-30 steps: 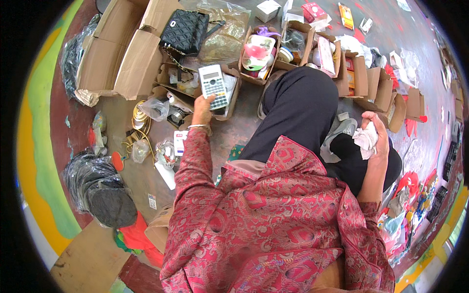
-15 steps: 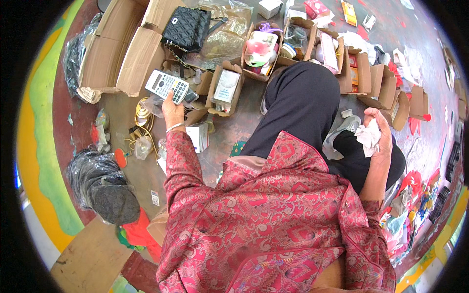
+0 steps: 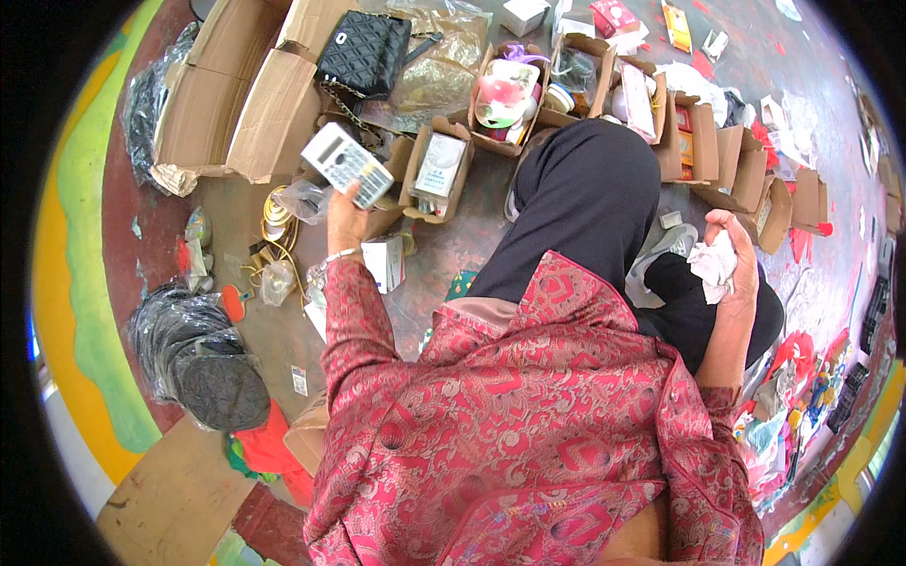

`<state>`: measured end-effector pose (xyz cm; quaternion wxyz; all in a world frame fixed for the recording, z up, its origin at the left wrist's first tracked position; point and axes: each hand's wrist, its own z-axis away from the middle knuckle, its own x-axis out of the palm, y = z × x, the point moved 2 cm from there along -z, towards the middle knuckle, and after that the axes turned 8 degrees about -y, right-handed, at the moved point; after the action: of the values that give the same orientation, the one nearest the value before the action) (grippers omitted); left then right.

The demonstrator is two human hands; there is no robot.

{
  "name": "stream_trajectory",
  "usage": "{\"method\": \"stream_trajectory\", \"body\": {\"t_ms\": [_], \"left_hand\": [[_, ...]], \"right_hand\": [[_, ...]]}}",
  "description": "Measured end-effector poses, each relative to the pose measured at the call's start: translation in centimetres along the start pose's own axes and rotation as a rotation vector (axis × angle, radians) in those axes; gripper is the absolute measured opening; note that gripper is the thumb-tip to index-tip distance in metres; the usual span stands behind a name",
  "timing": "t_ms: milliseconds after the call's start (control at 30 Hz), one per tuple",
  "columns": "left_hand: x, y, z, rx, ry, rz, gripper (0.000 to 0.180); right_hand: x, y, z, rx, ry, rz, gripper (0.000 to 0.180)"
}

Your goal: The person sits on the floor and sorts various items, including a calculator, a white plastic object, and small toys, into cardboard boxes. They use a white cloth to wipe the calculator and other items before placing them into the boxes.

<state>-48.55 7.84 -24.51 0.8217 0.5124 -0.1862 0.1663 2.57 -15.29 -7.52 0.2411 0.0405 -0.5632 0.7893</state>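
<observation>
My left hand (image 3: 348, 219) grips a white calculator (image 3: 342, 162) by its near edge, thumb over the keys. The calculator is held up above small cardboard boxes and clear plastic, tilted. Just right of it stands an open cardboard box (image 3: 411, 185) with a white packet (image 3: 440, 164) inside. Over by my bent knee, my right hand (image 3: 741, 247) is curled around a crumpled white cloth or tissue (image 3: 713, 267). A white box (image 3: 384, 264) lies on the floor beside my left wrist.
A black quilted handbag (image 3: 363, 54) and a big open carton (image 3: 247, 113) are at the far left. Small open boxes of goods form a row beyond my knees. Coiled yellow tubing (image 3: 276, 215) and dark plastic-wrapped discs (image 3: 219, 387) lie at left. Colourful litter (image 3: 780, 406) covers the right.
My left hand has moved slightly right and nearer, and the calculator has turned and tilted in it. My right hand stays in place with the crumpled white piece.
</observation>
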Motion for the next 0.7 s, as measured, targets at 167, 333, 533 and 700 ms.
{"method": "stream_trajectory", "body": {"t_ms": [167,333,533,700], "left_hand": [[3.4,-4.4,1.7,-0.235,-0.301,-0.500,0.022],[3.6,-7.8,-1.3,-0.193,-0.222,-0.673,0.024],[0.1,-10.0,-3.4,-0.060,-0.235,-1.208,0.031],[6.3,-8.4,0.2,0.226,0.091,-1.693,0.038]], "right_hand": [[0.1,0.0,-0.2,0.000,-0.015,-0.025,0.031],[-0.3,0.0,0.0,0.002,0.047,-0.043,0.032],[0.0,-0.3,0.1,0.008,0.021,-0.038,0.029],[0.0,-0.2,0.3,0.013,0.029,-0.024,0.029]]}}
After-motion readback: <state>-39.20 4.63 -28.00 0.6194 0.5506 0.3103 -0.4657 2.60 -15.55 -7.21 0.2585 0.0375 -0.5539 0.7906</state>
